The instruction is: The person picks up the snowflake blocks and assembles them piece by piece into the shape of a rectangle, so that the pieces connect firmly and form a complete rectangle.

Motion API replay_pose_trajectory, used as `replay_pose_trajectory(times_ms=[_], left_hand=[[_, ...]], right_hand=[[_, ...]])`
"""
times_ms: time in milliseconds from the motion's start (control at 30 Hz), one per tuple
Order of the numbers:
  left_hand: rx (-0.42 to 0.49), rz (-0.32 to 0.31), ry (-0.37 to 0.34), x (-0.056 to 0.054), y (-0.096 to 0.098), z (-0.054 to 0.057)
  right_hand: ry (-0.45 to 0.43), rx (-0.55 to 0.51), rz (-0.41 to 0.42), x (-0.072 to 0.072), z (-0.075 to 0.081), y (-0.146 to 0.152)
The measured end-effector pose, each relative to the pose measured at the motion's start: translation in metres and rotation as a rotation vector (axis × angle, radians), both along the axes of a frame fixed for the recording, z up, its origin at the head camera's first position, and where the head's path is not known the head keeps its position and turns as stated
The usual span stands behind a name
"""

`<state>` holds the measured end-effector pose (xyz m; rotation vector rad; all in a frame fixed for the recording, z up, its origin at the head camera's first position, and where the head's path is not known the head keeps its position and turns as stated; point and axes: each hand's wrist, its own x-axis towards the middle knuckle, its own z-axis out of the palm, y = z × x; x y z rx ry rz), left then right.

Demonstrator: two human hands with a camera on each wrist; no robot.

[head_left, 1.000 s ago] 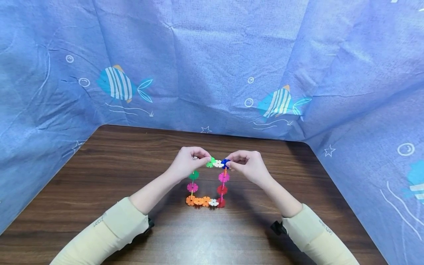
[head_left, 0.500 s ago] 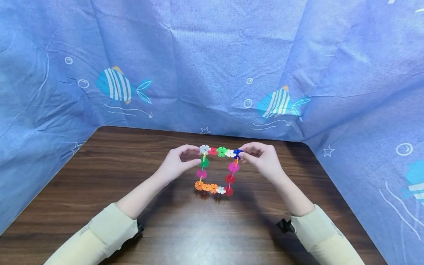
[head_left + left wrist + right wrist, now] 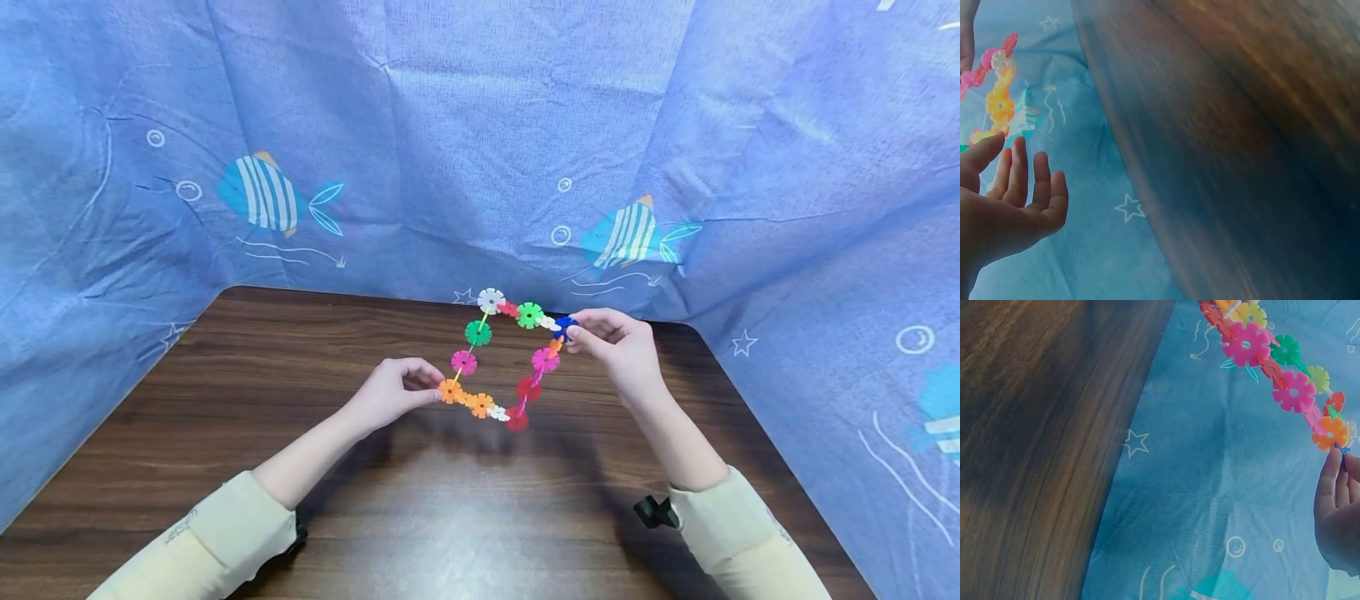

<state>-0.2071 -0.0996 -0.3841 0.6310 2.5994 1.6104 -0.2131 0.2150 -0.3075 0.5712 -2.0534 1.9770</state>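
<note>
A square loop of interlocking snowflake discs (image 3: 463,362) in several colours is held up over the table, tilted with its right side higher. My right hand (image 3: 626,346) pinches the dark blue disc (image 3: 565,329) at the upper right corner between thumb and fingers. At the lower left corner, my left hand (image 3: 393,393) pinches the edge of the orange disc (image 3: 450,391). The white disc (image 3: 491,301) at the top left corner and the red disc (image 3: 517,418) at the bottom right are untouched. In the right wrist view, pink discs (image 3: 1246,344) stretch away from the right hand (image 3: 1339,515).
The dark wood-grain table (image 3: 315,333) lies below the loop. A blue fabric curtain (image 3: 480,150) with printed fish surrounds its back and sides. Black wrist devices (image 3: 655,512) sit under the cuffs of both pale sleeves (image 3: 720,517).
The loop has risen, shifted right and tilted. My left hand has let go of the top left part and moved down to the orange corner disc. My right hand keeps the blue disc.
</note>
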Motion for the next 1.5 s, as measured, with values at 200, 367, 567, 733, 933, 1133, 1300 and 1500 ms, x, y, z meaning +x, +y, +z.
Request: replay_pose_trajectory(times_ms=[200, 367, 567, 733, 933, 1133, 1300, 1500], left_hand=[[-0.012, -0.008, -0.010, 0.000, 0.000, 0.000], [-0.017, 0.015, 0.021, -0.003, -0.005, 0.001], [-0.010, 0.052, 0.042, -0.010, -0.011, 0.006], [-0.005, 0.069, 0.039, -0.019, -0.015, 0.008], [-0.001, 0.068, 0.021, -0.031, -0.019, 0.008], [-0.016, 0.071, -0.018, -0.046, -0.021, 0.004], [-0.052, 0.041, -0.045, -0.058, -0.019, 0.000], [-0.102, -0.003, -0.045, -0.073, -0.019, -0.006]], right_hand=[[-0.010, -0.008, 0.009, 0.001, -0.004, 0.002], [-0.066, 0.041, 0.042, 0.000, -0.016, 0.008], [-0.118, 0.111, 0.087, 0.000, -0.036, 0.014], [-0.156, 0.230, 0.108, 0.000, -0.051, 0.017], [-0.185, 0.342, 0.141, 0.000, -0.068, 0.017], [-0.192, 0.450, 0.167, -0.003, -0.085, 0.011], [-0.248, 0.434, 0.199, -0.009, -0.097, 0.007], [-0.235, 0.528, 0.230, -0.017, -0.106, 0.002]])
